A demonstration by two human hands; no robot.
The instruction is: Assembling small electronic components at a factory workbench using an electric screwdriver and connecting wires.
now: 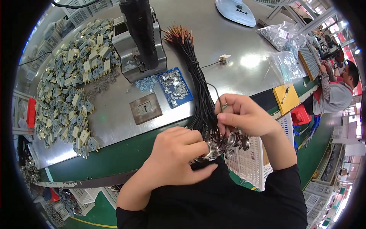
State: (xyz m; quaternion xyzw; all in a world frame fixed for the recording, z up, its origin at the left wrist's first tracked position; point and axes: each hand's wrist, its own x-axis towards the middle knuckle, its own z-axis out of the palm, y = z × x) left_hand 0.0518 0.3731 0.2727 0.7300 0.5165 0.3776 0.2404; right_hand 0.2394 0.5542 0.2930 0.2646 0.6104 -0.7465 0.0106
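Observation:
A thick bundle of black cables (199, 89) lies across the table edge toward me, its copper-coloured tips (182, 33) at the far end. Round shiny metal ends (231, 140) cluster at the near end. My right hand (244, 116) pinches one black cable (217, 92) between thumb and fingers, just above the cluster. On the cluster's left side my left hand (179, 152) curls its fingers over the metal ends, thumb held apart; its fingertips are partly hidden. A small pale connector block (225, 58) sits on the table with a thin cable running to it from the bundle.
A large pile of grey and cream connector blocks (78, 76) covers the left. Nearby are a machine (139, 38), a blue tray of metal parts (175, 87), blue screws (146, 83) and a metal fixture plate (145, 108). At right, plastic bags (284, 36), a yellow pad (286, 100) and a seated person (335, 93).

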